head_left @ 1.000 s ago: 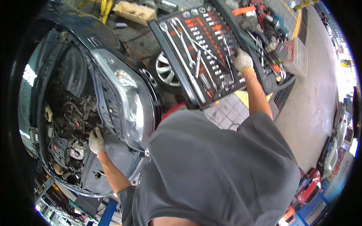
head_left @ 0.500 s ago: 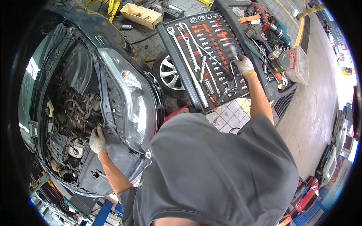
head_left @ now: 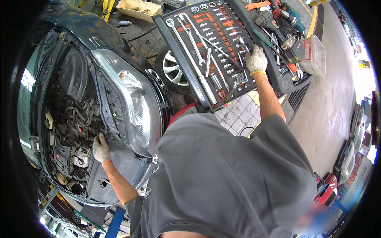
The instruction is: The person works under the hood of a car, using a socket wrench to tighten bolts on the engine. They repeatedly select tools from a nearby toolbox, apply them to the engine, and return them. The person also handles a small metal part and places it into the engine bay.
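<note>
Right hand [head_left: 256, 60] still at socket tray [head_left: 177, 48] | left hand [head_left: 101, 149] still at engine bay [head_left: 83, 112] | grips: cannot tell | tray work continuing

Grey tiles [head_left: 238, 116] and a smooth floor [head_left: 323, 115] lie near glare [head_left: 367, 71], perhaps daylight.

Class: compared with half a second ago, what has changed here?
The view has shifted: the tool drawer and the right hand over it sit higher in the picture. No clear taking or letting go shows; whether that hand grips a tool is unclear. The left hand stays by the engine bay.
</note>
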`<state>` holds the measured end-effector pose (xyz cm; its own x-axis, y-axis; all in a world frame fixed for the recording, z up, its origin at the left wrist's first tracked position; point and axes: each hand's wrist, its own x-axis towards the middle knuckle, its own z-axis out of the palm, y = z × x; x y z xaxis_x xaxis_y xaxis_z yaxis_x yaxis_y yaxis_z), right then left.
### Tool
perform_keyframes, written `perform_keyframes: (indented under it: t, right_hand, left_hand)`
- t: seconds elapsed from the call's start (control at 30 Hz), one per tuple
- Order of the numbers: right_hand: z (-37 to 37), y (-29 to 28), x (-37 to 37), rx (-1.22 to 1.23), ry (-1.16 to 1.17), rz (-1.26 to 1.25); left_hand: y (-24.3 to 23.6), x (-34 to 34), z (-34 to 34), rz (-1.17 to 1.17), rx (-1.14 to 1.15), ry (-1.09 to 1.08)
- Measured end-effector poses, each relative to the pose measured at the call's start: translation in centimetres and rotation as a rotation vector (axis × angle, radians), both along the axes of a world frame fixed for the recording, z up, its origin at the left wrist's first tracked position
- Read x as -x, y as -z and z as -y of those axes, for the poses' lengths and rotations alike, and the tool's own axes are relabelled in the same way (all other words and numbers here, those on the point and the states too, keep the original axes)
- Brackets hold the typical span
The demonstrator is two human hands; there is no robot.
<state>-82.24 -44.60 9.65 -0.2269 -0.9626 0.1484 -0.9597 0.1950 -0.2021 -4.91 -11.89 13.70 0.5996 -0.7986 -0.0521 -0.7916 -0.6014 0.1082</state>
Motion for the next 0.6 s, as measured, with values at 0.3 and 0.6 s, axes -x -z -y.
perform_keyframes:
  t: [0.3, 0.6]
  right_hand:
    - [-7.4, -3.8, -16.9, -0.060, -0.604, 0.134]
    - [-8.6, -0.3, -17.0, 0.038, -0.793, -0.026]
  left_hand:
    - [-0.4, 0.7, 0.4, 0.048, -0.034, -0.051]
    - [-0.9, 1.5, 0.9, 0.009, -0.027, -0.079]
